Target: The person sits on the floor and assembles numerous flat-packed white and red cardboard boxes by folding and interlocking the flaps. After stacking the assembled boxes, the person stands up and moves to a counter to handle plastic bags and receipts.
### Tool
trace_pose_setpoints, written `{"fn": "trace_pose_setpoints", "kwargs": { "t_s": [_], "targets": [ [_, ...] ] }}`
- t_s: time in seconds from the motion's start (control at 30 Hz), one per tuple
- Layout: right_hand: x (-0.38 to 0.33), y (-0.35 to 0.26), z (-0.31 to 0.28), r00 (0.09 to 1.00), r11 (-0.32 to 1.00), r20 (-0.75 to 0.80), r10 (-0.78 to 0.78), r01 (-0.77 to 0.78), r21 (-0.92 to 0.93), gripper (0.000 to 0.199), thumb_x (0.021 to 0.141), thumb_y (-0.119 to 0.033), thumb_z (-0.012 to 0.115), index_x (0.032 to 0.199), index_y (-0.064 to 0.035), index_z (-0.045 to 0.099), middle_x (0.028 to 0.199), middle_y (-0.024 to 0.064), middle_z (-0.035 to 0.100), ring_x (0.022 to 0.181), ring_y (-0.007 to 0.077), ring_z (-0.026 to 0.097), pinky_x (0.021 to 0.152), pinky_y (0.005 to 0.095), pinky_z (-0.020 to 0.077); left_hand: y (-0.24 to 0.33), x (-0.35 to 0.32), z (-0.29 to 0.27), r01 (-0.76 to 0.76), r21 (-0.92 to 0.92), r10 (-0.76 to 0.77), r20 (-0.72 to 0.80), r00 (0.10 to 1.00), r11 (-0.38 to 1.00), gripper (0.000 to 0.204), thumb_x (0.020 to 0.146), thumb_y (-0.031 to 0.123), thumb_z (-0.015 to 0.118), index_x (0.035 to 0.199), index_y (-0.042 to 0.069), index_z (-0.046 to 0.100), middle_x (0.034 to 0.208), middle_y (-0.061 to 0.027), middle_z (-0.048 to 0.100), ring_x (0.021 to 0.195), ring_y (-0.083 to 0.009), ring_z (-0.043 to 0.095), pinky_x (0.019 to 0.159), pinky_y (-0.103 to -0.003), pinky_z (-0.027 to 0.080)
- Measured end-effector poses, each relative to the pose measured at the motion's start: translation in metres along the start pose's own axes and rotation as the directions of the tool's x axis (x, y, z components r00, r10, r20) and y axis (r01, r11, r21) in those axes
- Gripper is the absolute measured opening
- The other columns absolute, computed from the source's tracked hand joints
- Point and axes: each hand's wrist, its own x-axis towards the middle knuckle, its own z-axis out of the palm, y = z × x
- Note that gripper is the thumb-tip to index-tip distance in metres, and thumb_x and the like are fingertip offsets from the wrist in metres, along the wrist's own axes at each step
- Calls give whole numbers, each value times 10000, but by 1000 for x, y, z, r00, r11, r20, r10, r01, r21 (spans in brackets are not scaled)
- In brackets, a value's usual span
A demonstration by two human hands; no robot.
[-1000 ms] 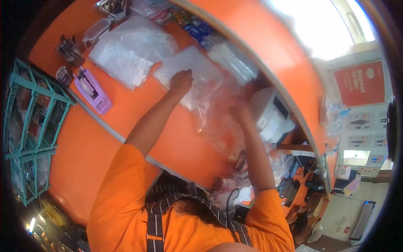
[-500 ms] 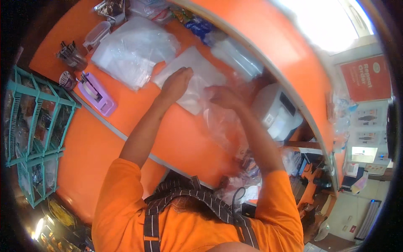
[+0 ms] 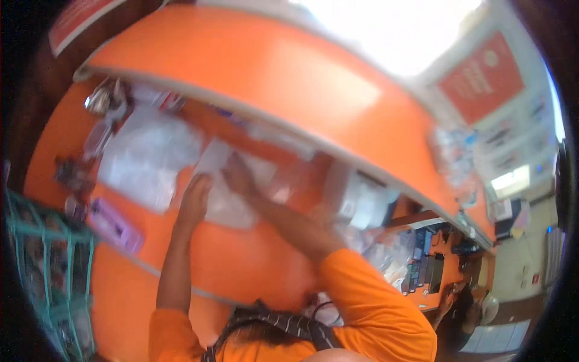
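A pale, translucent plastic bag (image 3: pixel 232 211) lies flat on the orange counter in front of me. My left hand (image 3: pixel 196 192) is at its left edge; blur hides how the fingers are set. Over the upper part of the same bag, my right hand (image 3: pixel 239 174) reaches in with fingers extended and somewhat apart, close to the left one. To the left is a spread pile of clear plastic bags (image 3: pixel 145 160). More crumpled clear plastic (image 3: pixel 289 181) sits right of the flat bag.
A purple tape dispenser (image 3: pixel 116 227) stands left of my left forearm, by a teal wire rack (image 3: pixel 51 241). A white machine (image 3: pixel 356 196) is at the right, under a raised orange ledge (image 3: pixel 259 72). Another person (image 3: pixel 467 314) is far right.
The view has swung, shifting the counter in the picture. My right hand has moved left across the bag, from the crumpled plastic toward my left hand.
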Motion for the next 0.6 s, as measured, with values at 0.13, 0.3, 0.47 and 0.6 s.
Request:
{"fn": "trace_pose_setpoints", "kwargs": {
  "t_s": [0.13,0.3,0.47,0.6],
  "targets": [
    [15,-22,-23,740,398,627,243,-665,632,470,957,-388,514,1186,18,581,1255,141,576,1147,248,540,1008,375,387,17,-4,13,99,-36,-102,-105,989,994,242,960,80,430,1103,-67,558,1162,-242,553,1134,-395,513,1011,-417,383],
    [-16,-18,-63,766,29,638,85,-642,766,455,971,-351,481,1256,-5,560,1316,106,553,1223,221,498,1035,327,373,29,-1,42,61,-111,-56,40,998,992,299,961,121,448,1213,-28,505,1265,-224,512,1222,-387,458,1064,-448,326],
    [-99,-51,-167,789,864,603,-122,-215,456,447,937,-278,513,1257,33,552,1271,189,584,1192,291,547,1014,368,415,-8,-32,53,19,411,-79,127,989,911,328,934,122,488,1239,4,502,1356,-207,461,1299,-385,394,1092,-456,300],
    [-178,-45,-315,929,883,294,227,-323,339,325,870,-221,613,1122,-16,621,1064,178,667,965,295,649,842,382,506,72,-23,56,112,8,-112,-17,994,994,319,905,109,523,1209,13,537,1366,-191,467,1302,-349,409,1088,-443,314]
  ]
}}
